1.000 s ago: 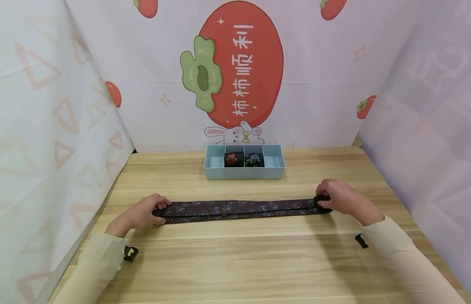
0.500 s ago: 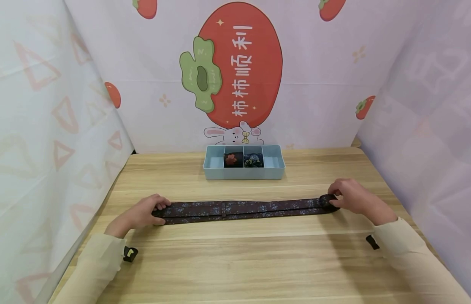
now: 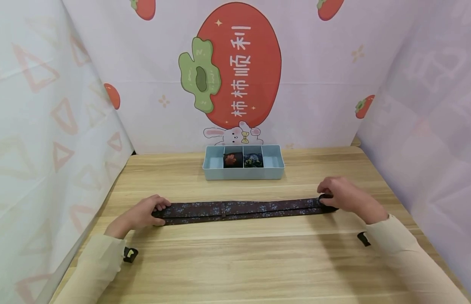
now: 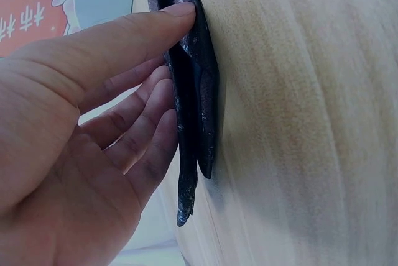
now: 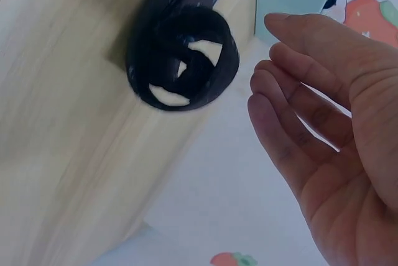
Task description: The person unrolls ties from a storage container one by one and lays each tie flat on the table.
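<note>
A dark necktie (image 3: 250, 209) with small blue flowers lies lengthwise across the table, its back seam and keeper loop facing up. At its left end my left hand (image 3: 142, 211) pinches the fabric; the left wrist view shows the thumb on one side of the folded tie (image 4: 186, 123) and fingers on the other. The right end is wound into a small loose roll (image 5: 230, 55), with gaps between its turns. My right hand (image 3: 343, 194) hovers at this roll with thumb and fingers loosely bent. In the right wrist view those fingers (image 5: 273, 117) appear apart from the roll.
Behind the tie stands a light blue divided box (image 3: 243, 173). Its two middle compartments hold a rolled dark tie with a red flower (image 3: 231, 159) and a rolled blue-patterned one (image 3: 253, 160). A printed cloth (image 3: 315, 105) hangs behind the wooden table (image 3: 235, 261).
My right hand moved outward to the right, baring the roll, then came back left over it. The roll sits slightly farther right than a second ago. My left hand has stayed in place.
</note>
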The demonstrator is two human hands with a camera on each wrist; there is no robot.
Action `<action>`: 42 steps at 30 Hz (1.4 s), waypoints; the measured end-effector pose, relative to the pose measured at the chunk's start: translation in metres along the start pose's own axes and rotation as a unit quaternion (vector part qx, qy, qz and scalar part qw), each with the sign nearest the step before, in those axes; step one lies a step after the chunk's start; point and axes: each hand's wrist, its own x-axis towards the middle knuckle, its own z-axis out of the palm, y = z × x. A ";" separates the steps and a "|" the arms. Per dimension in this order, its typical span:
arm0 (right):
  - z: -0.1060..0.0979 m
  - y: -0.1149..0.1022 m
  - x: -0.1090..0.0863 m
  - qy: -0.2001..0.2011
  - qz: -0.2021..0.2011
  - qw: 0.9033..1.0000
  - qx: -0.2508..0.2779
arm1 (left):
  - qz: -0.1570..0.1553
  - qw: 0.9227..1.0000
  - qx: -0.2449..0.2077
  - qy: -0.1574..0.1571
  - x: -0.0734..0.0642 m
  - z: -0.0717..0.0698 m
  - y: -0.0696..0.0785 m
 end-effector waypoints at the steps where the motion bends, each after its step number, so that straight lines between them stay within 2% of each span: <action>1: 0.002 -0.001 0.001 -0.006 -0.003 1.000 0.000 | 0.000 1.000 -0.001 -0.001 0.000 0.001 0.000; 7: 0.008 0.000 0.002 -0.024 -0.001 1.000 0.004 | 0.001 1.000 -0.001 -0.001 0.001 0.004 -0.003; 16: 0.006 0.020 -0.012 0.004 0.013 1.000 -0.016 | -0.001 1.000 0.003 0.002 0.001 0.001 -0.005; 25: 0.002 0.033 -0.020 0.005 0.032 0.999 -0.011 | -0.007 1.000 0.003 -0.001 0.001 -0.003 -0.007; 32: -0.003 0.025 -0.016 -0.001 0.042 0.999 -0.001 | -0.010 1.000 0.005 -0.001 0.000 -0.006 -0.005; 37: 0.000 0.015 -0.007 -0.010 0.026 1.000 -0.008 | -0.010 1.000 0.002 -0.002 -0.001 -0.007 -0.002; 42: 0.004 0.015 -0.004 -0.025 0.012 1.000 -0.014 | -0.006 1.000 -0.002 -0.005 -0.002 -0.007 -0.001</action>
